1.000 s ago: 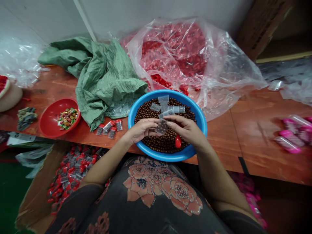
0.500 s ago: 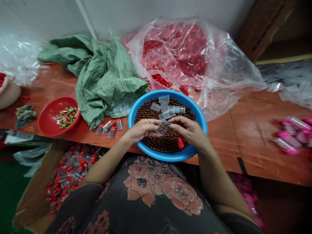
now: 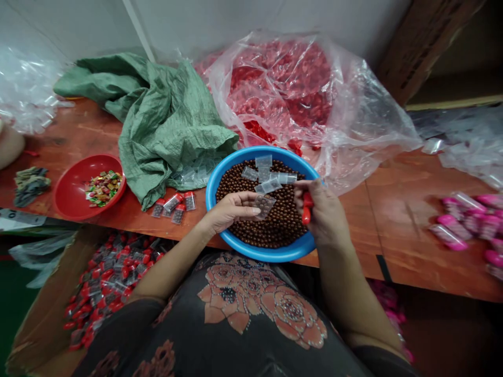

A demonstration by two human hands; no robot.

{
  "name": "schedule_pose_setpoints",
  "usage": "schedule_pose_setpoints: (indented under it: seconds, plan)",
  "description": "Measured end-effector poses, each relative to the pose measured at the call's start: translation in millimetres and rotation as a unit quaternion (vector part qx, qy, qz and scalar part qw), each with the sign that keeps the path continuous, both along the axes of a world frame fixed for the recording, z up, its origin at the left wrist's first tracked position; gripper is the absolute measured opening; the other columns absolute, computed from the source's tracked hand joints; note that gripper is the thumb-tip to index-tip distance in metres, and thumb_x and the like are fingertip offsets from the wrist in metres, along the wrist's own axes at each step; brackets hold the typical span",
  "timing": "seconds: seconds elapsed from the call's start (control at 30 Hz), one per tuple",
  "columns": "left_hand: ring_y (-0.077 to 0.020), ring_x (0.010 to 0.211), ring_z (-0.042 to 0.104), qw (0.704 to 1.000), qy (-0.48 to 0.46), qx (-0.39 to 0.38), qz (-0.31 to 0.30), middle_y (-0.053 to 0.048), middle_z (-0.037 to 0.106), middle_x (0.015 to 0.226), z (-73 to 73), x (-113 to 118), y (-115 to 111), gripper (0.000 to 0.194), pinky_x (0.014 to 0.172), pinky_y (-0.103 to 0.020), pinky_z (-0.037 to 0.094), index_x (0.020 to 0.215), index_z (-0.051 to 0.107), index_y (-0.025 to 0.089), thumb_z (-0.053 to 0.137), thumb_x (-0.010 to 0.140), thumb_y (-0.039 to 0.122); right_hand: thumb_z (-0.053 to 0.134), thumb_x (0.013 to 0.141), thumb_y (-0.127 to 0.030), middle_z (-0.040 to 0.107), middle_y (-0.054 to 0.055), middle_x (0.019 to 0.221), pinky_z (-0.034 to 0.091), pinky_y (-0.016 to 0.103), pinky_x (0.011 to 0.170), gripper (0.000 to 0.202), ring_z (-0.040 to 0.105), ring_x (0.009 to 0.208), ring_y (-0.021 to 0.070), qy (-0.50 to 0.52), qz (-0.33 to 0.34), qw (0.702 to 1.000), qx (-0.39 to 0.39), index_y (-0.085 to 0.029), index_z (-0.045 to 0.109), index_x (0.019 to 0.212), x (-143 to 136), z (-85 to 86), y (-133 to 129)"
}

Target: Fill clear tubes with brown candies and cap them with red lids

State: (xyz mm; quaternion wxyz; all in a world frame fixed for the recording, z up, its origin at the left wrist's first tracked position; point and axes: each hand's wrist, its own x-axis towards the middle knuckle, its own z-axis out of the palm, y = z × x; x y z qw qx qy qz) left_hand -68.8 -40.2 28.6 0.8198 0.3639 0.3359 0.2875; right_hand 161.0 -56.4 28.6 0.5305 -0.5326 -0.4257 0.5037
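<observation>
My left hand (image 3: 236,210) pinches a small clear plastic container (image 3: 265,206) with brown balls inside. It is held over a blue basin (image 3: 214,183) full of small brown balls (image 3: 271,233). At the basin's right side, my right hand (image 3: 324,209) has its fingers curled around a red cap (image 3: 307,209); part of the cap is hidden by the fingers. Several clear containers (image 3: 270,185) lie on top of the balls, beyond my hands.
Left of the basin lie several filled, red-capped containers (image 3: 173,203) and a red bowl (image 3: 65,196) of wrapped pieces. Behind are a green sack (image 3: 165,125) and a clear bag (image 3: 283,84) of red parts. Pink-capped containers (image 3: 451,230) lie right. A cardboard box (image 3: 43,309) stands below.
My right hand has moved right, away from the container, and the red cap has been turned up into its fingers. My left hand still holds the container in nearly the same place.
</observation>
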Motion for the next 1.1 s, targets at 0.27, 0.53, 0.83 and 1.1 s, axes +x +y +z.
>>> schedule_pose_setpoints:
  seconds: [0.27, 0.53, 0.83, 1.1]
  plan:
    - [-0.0192, 0.108, 0.066, 0.991, 0.042, 0.121, 0.025, -0.009, 0.072, 0.118, -2.4, 4.6, -2.8, 0.04, 0.102, -0.038, 0.047, 0.111, 0.071, 0.017, 0.08, 0.072, 0.024, 0.075, 0.08, -0.035, 0.07, 0.004, 0.126, 0.06, 0.035, 0.095, 0.039, 0.072, 0.1, 0.0174, 0.066, 0.072, 0.994, -0.057, -0.028, 0.068, 0.118, -1.7, 0.3, -6.7]
    - [-0.0199, 0.11, 0.066, 0.987, 0.06, 0.141, 0.046, -0.009, 0.071, 0.12, -7.2, 3.5, -6.9, 0.042, 0.103, -0.039, 0.046, 0.116, 0.07, 0.018, 0.077, 0.076, 0.029, 0.081, 0.074, -0.035, 0.074, 0.001, 0.118, 0.045, 0.048, 0.113, 0.038, 0.069, 0.11, 0.0201, 0.052, 0.036, 0.996, -0.057, -0.031, 0.073, 0.111, -21.4, 2.4, -19.3]
    - [-0.021, 0.109, 0.066, 0.983, 0.081, 0.166, 0.017, -0.009, 0.073, 0.119, -4.6, 5.7, -13.1, 0.041, 0.105, -0.039, 0.045, 0.115, 0.072, 0.017, 0.076, 0.077, 0.032, 0.067, 0.089, -0.037, 0.065, -0.002, 0.135, 0.045, 0.051, 0.114, 0.04, 0.061, 0.127, 0.0216, -0.034, 0.056, 0.998, 0.02, -0.038, 0.063, 0.128, -21.3, -10.0, -22.3]
    - [-0.0223, 0.111, 0.066, 0.979, 0.099, 0.176, 0.032, -0.009, 0.072, 0.121, -4.1, 10.2, -16.0, 0.042, 0.103, -0.041, 0.047, 0.117, 0.072, 0.019, 0.075, 0.078, 0.032, 0.06, 0.093, -0.031, 0.064, -0.002, 0.137, 0.039, 0.052, 0.119, 0.037, 0.057, 0.131, 0.0207, -0.106, 0.09, 0.988, 0.069, -0.037, 0.064, 0.129, -28.0, 0.5, -31.9]
